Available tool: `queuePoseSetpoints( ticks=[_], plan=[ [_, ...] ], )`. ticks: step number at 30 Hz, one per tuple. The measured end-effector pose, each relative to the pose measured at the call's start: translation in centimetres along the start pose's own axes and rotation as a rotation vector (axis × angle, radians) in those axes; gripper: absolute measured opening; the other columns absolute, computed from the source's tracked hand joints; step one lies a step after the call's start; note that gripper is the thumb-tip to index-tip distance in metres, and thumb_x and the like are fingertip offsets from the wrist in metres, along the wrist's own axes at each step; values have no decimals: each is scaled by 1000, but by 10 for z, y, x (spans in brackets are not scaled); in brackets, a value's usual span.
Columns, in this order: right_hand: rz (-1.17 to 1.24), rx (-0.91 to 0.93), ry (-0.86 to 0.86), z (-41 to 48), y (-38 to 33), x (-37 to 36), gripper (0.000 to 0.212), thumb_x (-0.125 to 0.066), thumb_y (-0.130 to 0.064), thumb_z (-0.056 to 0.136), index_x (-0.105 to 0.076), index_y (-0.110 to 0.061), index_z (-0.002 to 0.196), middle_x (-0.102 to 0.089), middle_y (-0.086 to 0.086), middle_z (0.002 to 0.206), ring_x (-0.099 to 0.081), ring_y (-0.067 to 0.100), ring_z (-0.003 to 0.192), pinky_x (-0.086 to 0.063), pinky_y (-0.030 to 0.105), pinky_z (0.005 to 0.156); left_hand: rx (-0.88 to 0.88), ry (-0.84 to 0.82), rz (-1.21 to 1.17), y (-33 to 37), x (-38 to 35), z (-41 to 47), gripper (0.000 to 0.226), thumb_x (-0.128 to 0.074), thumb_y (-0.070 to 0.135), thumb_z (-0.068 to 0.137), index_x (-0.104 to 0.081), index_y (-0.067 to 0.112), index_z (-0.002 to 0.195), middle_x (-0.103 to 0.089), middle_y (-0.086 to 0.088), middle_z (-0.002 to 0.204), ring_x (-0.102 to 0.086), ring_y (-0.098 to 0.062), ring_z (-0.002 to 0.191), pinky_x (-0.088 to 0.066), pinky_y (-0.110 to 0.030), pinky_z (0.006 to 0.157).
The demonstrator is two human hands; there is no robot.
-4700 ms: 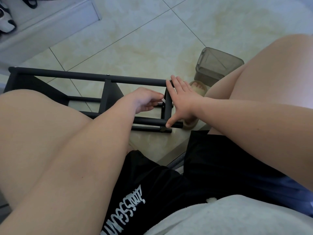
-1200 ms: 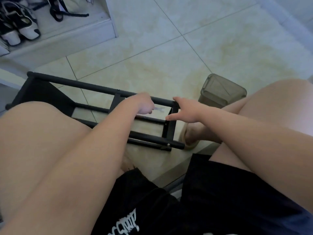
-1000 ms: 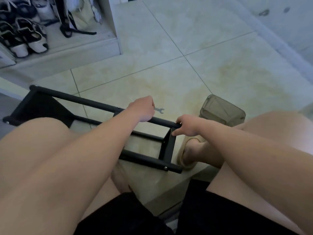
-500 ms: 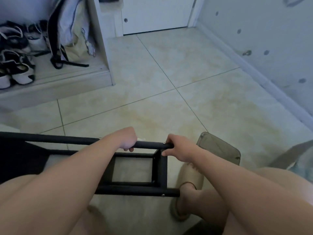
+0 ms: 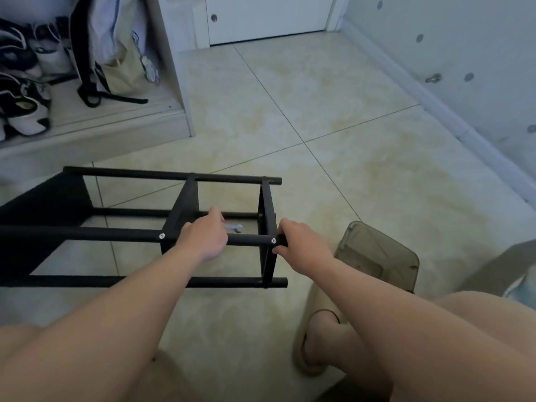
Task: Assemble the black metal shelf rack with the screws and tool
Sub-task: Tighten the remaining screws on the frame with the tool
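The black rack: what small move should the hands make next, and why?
Probably bring the wrench in the left hand to the screw beside the right hand. The right hand grips the rack at that corner, so it looks steadied, and the wrench is near that screw.

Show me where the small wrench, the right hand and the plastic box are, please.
small wrench [image 5: 235, 226], head view, on the silver end that shows.
right hand [image 5: 301, 242], head view, on the back of the hand.
plastic box [image 5: 377, 256], head view, on its top face.
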State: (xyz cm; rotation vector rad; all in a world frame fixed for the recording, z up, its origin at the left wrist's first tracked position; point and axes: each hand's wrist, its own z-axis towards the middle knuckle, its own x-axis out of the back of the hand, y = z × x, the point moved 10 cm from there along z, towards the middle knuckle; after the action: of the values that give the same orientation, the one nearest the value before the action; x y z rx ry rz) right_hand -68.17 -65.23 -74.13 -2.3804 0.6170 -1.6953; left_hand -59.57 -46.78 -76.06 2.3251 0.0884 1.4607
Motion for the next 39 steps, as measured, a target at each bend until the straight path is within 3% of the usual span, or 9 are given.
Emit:
queuePoseSetpoints(
  ticks=[6,12,18,20,24,27,31,36,39],
  plan=[
    [5,-31,-129,1,17,-62,20,-63,-20,95,-44,-20,97,-54,-2,103,-47,22,93,-40,37,70,96,-152,-26,-29,-63,-7,13,-36,15,100,-44,20,108,-56,1,91,-53,-25,91,-33,-39,83],
    [25,-53,-250,2,29,-111,17,-64,-16,95,-49,-13,103,-58,6,112,-50,27,101,-40,37,76,155,-307,-42,-51,-112,-6,11,-39,16,100,-45,15,109,-59,-11,107,-56,-31,97,-47,-41,87],
    [20,-78,-278,11,33,-115,23,-68,-20,94,-47,-15,102,-57,8,114,-51,28,104,-43,38,79,195,-353,-40,-47,-113,-2,22,-41,15,98,-50,9,117,-60,-15,116,-56,-32,99,-49,-41,87],
    [1,-84,-331,12,31,-112,31,-71,-29,93,-48,-15,109,-56,7,120,-52,26,108,-44,37,82,199,-369,-49,-39,-102,-2,26,-44,16,99,-54,4,120,-61,-16,120,-58,-34,106,-50,-41,91],
    [-86,-39,-336,9,26,-86,68,-73,-48,89,-41,-18,142,-50,3,139,-46,26,128,-47,43,99,164,-333,-103,-13,-72,-4,31,-44,7,97,-66,-1,116,-66,-18,120,-61,-35,107,-51,-37,91],
    [-196,46,-312,7,21,-69,84,-71,-54,88,-31,-18,153,-41,3,151,-38,27,139,-42,42,106,184,-269,-166,-8,-61,-7,30,-46,5,94,-71,1,109,-70,-18,108,-63,-32,91,-50,-34,75],
    [-363,191,-325,13,12,-70,106,-68,-61,87,-8,-17,162,-17,1,168,-16,24,154,-27,45,119,205,-215,-245,-22,-70,-2,26,-50,7,93,-75,6,100,-70,-11,96,-64,-29,88,-47,-30,64],
    [-499,326,-350,31,5,-84,124,-59,-77,83,15,-15,161,19,-1,169,11,20,157,-8,43,127,260,-251,-373,-44,-94,12,20,-58,13,93,-76,12,101,-71,-9,98,-64,-30,95,-56,-36,85],
    [-535,378,-360,42,6,-96,132,-53,-86,77,19,-13,160,30,1,166,21,21,155,-1,45,128,309,-289,-496,-51,-113,20,16,-62,15,90,-75,11,96,-71,-12,94,-66,-31,95,-53,-33,78]
  ],
)
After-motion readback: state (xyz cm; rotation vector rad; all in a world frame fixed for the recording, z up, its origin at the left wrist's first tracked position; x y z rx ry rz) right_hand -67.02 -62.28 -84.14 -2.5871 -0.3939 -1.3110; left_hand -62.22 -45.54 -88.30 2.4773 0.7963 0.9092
